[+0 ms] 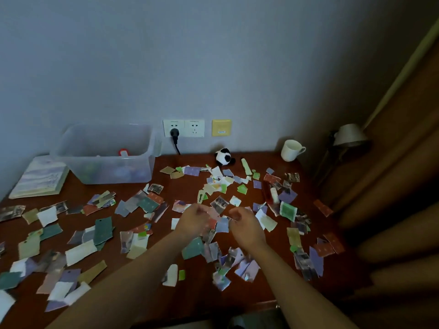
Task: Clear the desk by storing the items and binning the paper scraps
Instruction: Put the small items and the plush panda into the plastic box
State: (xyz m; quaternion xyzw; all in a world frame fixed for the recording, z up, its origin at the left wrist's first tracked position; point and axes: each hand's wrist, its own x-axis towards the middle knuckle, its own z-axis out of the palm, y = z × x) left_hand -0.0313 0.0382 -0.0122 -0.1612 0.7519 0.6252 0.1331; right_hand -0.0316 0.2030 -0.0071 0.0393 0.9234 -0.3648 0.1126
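Observation:
Torn paper scraps [102,230] in many colours cover the dark wooden desk [187,186]. My left hand [192,220] and my right hand [245,225] are close together over the desk's middle, fingers curled. Both seem to hold a bunch of scraps [217,224] between them; the exact grip is blurred. More scraps [228,264] lie or fall just below the hands. A small panda plush [223,156] sits at the back by the wall, a white mug [291,150] at the back right, and a string of pale beads [200,197] lies among the scraps.
A clear plastic storage box [104,154] holding a few items stands at the back left. A book [40,178] lies to its left. Wall sockets with one black plug [175,134] are behind the desk. A lamp [349,136] and wooden panelling stand at the right.

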